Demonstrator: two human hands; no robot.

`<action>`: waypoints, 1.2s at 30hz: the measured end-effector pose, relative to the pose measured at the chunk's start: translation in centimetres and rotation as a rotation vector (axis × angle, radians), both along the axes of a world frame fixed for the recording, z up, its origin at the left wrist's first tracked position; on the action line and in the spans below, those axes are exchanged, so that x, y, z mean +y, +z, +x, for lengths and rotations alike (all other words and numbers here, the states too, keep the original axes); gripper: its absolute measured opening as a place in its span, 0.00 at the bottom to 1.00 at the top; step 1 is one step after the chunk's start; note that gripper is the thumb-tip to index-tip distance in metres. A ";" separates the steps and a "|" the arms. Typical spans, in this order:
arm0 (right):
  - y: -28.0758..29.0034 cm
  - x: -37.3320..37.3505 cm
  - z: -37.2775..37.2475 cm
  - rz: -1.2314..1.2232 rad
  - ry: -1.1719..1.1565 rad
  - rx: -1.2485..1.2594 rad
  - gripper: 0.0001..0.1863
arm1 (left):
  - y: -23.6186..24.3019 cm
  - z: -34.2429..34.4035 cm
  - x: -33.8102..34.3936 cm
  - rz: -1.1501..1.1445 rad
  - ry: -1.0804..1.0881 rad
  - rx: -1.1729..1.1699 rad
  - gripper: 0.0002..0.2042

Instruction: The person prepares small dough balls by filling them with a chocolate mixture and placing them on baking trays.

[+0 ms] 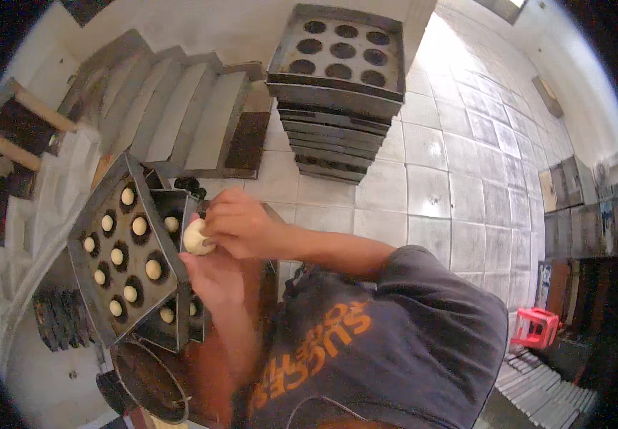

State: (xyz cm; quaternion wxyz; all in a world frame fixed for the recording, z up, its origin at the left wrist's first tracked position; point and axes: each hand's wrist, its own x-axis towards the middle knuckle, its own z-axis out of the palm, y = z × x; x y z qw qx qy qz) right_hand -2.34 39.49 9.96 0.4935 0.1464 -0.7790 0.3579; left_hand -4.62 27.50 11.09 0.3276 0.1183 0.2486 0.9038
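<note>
Clearly, both hands are closed on one pale dough ball (196, 239) — the right hand (241, 223) pinching it from above with bent fingers, the left hand (216, 280) cupped round it from below. At nine o'clock from them, just beside the dough, a tilted metal tray (101, 309) bears nine more dough pieces (116, 257) in round wells, partly covering another tray (157, 330) — while at one o'clock rises a tray stack (334, 96).
</note>
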 end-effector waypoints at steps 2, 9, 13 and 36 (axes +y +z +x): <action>0.4 -2.2 0.3 -0.045 -0.007 0.025 0.15 | 0.8 -0.2 -1.1 -0.120 0.069 -0.071 0.19; 1.9 -4.0 2.5 -0.046 0.011 -0.318 0.15 | -1.5 0.7 -3.2 -0.322 0.115 0.125 0.18; 0.0 -4.5 2.2 0.028 -0.024 -0.189 0.16 | -2.3 0.4 -4.9 -0.122 -0.060 -0.048 0.17; 1.3 -17.5 -0.2 0.023 0.301 -0.228 0.14 | -1.9 2.8 -15.9 -0.246 0.580 -0.071 0.18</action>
